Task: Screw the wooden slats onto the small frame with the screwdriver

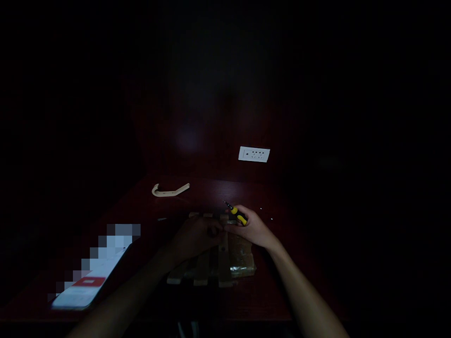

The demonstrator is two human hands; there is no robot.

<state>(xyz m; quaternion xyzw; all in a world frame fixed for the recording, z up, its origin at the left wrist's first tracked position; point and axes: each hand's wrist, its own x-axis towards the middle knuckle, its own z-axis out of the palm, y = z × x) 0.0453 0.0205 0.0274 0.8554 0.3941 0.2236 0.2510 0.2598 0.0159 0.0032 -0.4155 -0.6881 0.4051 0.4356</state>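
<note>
My right hand is closed around a black-and-yellow screwdriver, its tip pointing up and to the left. Its thumb and fingertips also reach the far part of a wooden slat. Across from it, my left hand is in shadow over the slats, fingers curled together close to my right fingertips. What those fingers pinch is too dark to make out. Several parallel slats form a small rack under the hands. A brownish pack in clear plastic wrap lies against the rack's right side.
On the dark red table, a curved wooden hook-shaped piece lies at the back left. A lit phone, partly pixelated, is at the left. Thin metal bits lie near the rack, small pale specks at right. A white socket plate is on the wall.
</note>
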